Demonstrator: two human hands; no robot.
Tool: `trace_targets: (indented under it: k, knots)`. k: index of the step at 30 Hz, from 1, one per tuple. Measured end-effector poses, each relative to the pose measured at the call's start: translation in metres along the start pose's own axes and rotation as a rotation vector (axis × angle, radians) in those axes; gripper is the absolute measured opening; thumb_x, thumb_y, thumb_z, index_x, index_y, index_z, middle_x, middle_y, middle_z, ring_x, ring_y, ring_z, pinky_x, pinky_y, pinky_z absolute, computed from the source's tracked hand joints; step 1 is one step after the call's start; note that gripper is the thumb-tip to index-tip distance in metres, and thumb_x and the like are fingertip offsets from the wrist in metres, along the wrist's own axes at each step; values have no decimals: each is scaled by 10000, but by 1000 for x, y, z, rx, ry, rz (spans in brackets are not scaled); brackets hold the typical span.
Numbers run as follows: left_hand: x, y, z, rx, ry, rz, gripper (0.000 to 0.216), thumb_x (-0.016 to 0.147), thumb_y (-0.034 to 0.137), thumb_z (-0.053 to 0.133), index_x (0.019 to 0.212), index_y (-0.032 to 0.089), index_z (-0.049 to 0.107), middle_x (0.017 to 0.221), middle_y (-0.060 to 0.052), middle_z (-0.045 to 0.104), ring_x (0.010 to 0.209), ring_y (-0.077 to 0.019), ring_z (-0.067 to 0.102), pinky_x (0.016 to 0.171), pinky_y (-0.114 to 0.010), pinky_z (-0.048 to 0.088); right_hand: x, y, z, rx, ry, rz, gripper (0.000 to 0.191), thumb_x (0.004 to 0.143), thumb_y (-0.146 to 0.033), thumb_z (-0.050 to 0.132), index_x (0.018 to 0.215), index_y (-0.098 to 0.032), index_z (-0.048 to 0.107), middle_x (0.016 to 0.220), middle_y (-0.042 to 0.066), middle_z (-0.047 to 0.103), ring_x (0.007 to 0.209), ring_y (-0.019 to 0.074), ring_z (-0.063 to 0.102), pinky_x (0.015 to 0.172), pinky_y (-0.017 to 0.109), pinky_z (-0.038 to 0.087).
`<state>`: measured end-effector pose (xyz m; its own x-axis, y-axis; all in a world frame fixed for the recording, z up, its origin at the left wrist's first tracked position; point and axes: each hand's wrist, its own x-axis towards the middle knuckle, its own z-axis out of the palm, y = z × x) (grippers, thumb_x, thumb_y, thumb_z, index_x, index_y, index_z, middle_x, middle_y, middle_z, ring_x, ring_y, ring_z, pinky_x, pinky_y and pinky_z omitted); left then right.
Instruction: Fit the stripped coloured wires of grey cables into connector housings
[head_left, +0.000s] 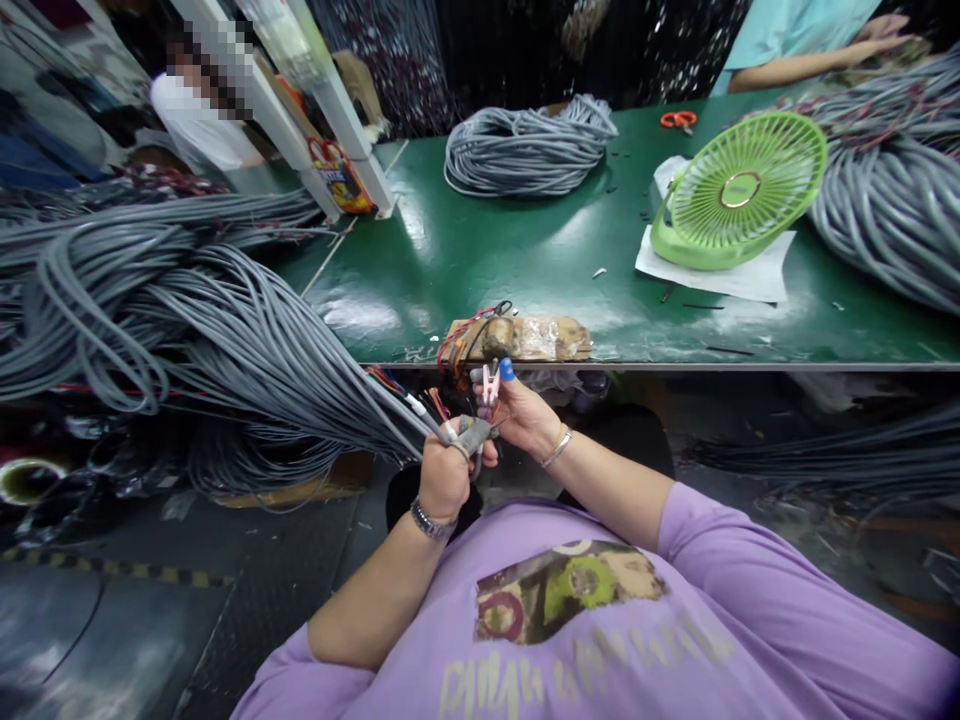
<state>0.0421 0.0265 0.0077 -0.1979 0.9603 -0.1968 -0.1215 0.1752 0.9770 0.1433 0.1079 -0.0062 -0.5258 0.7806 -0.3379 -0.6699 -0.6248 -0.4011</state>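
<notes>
My left hand point(444, 478) is closed around the end of a grey cable point(415, 415), just below the table's front edge. A grey covering point(472, 438) sits on one of its fingers. Coloured wire ends point(439, 402) stick out beside this hand. Close by on the right, my right hand point(527, 418) is pinched on a small pink clip point(490, 385) with two prongs pointing up. Blue tape point(507, 371) wraps one of its fingertips. Thin wires pass between the two hands; their exact hold is too small to make out.
A wooden block point(551, 338) with tape and red and black wires lies at the front edge of the green table point(525, 250). Grey cable bundles lie at left point(225, 320), back point(525, 150) and right point(892, 210). A green fan point(742, 190) and orange scissors point(678, 121) are there. Two people work beyond.
</notes>
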Motion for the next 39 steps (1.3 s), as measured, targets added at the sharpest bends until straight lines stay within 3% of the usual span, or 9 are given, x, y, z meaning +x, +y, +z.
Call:
trace_targets:
  k: [14,20,22,26,28,34,39]
  knots:
    - [-6,-7,-1,43,-27,164,330,767,397,672,554,167,570,510,-7,605,422,-82,479,414,-208,323,-6,-4,-9,-14,-95,87,545,863,-670,454,838,-158,639,706,28,629,560,108,512,495,214,394]
    - [-11,-5,0,61,10,189,326,790,406,648,576,165,596,520,-11,613,418,-79,471,403,-208,312,-6,-9,-11,-29,-104,64,340,930,-460,489,898,-166,656,767,19,644,566,89,506,507,200,387]
    - [-11,-5,1,60,48,177,305,781,406,655,602,166,600,525,-7,615,416,-80,479,394,-203,308,-6,-6,-13,-80,-82,14,278,906,-412,543,895,-159,658,744,13,633,566,87,496,511,199,384]
    - [-6,-8,3,60,77,170,285,779,410,654,644,162,616,524,-3,616,414,-77,486,383,-195,296,-7,1,-19,-259,22,-303,320,781,-471,690,760,-158,626,655,-18,576,543,67,439,519,191,366]
    - [-5,-10,3,61,80,166,276,778,406,653,653,162,620,523,-1,617,413,-77,489,382,-194,295,-8,4,-21,-308,56,-391,355,734,-498,725,727,-161,613,654,-23,570,545,59,427,517,184,355]
    - [-4,-12,2,61,80,175,270,795,377,650,638,159,618,534,-1,625,422,-67,493,396,-185,310,-3,1,-16,-152,-73,-98,399,785,-542,667,840,-147,657,668,0,595,563,90,477,523,212,394]
    - [-4,-15,0,64,69,174,281,799,382,651,634,158,612,543,-2,630,422,-63,485,396,-183,307,0,-2,-11,-57,-71,-46,343,852,-476,627,835,-136,662,683,6,620,587,94,510,551,218,412]
